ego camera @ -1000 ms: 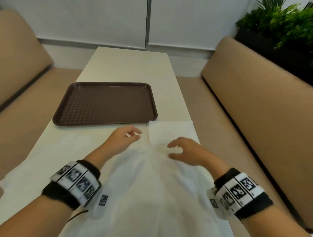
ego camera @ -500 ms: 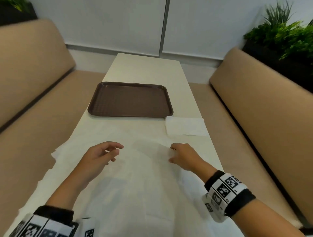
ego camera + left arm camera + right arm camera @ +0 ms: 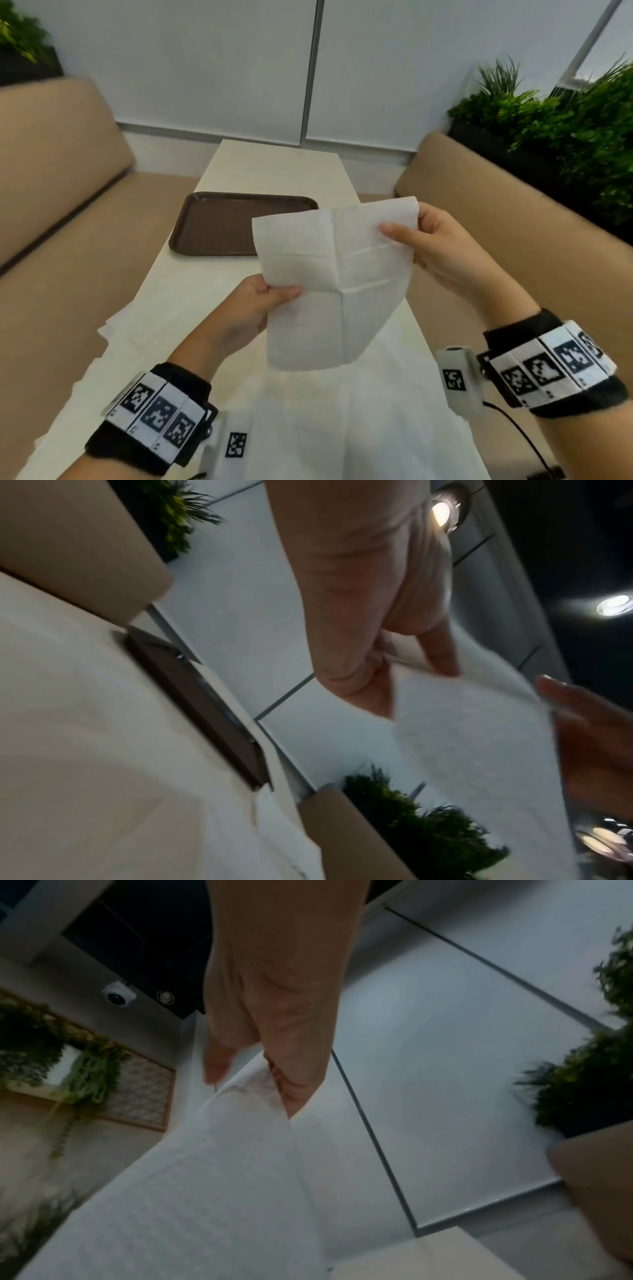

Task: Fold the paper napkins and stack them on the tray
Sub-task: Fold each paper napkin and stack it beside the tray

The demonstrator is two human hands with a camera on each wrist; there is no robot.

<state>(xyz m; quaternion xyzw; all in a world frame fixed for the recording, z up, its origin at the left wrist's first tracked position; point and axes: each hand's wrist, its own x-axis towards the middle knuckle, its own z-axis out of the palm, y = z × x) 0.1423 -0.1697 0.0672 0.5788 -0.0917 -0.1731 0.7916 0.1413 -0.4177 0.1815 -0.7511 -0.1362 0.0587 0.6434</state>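
I hold one white paper napkin (image 3: 329, 281) unfolded in the air above the table, its creases showing. My left hand (image 3: 270, 294) pinches its left edge about halfway down. My right hand (image 3: 407, 233) pinches its upper right edge. The left wrist view shows the left hand (image 3: 394, 653) on the napkin (image 3: 479, 750); the right wrist view shows the right hand (image 3: 274, 1074) on the napkin (image 3: 205, 1177). The brown tray (image 3: 219, 222) lies beyond it on the table with nothing visible on it. More unfolded napkins (image 3: 164, 318) lie spread on the near part of the table.
The long white table (image 3: 274, 164) runs away from me between two tan bench seats (image 3: 58, 178). Green plants (image 3: 565, 130) stand behind the right seat. The raised napkin hides the table right of the tray.
Both hands were low over the spread napkins; now they have lifted one napkin off the table and hold it up open between them. The head view has tilted upward.
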